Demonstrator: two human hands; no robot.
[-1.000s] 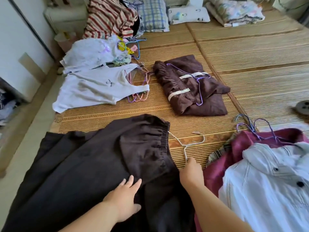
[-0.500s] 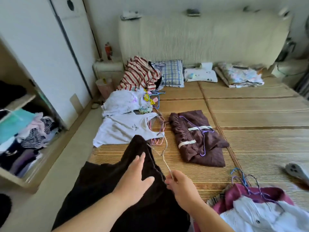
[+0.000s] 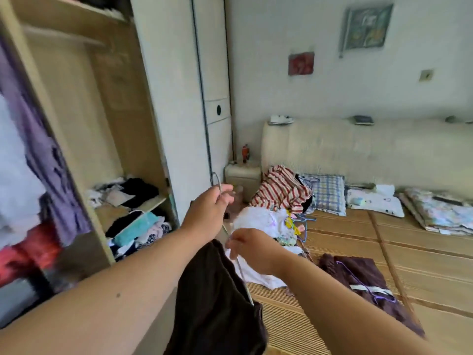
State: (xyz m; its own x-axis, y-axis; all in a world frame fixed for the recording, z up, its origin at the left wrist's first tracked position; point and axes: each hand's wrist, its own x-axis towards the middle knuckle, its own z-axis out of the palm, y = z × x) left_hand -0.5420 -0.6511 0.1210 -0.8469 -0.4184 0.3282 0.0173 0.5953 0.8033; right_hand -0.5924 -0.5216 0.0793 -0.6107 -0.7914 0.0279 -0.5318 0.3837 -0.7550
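Note:
A dark brown garment (image 3: 212, 298) hangs from a thin wire hanger (image 3: 215, 179), lifted off the bed. My left hand (image 3: 208, 213) grips the hanger near its hook, raised toward the open wardrobe (image 3: 84, 139). My right hand (image 3: 249, 248) pinches the hanger's wire lower down, just above the garment's waistband. The lower part of the hanger is hidden inside the cloth.
The wardrobe at left has hanging clothes (image 3: 23, 160) and shelves of folded items (image 3: 133, 219). On the bamboo mat bed (image 3: 422, 265) lie a folded brown garment with a purple hanger (image 3: 366, 283), white tops (image 3: 263, 221), a striped cloth (image 3: 281, 188) and pillows (image 3: 327, 193).
Both hands lifted the brown garment on its hanger from the bed. My left hand moved from the cloth up to the hook. The view swung up and left toward the wardrobe.

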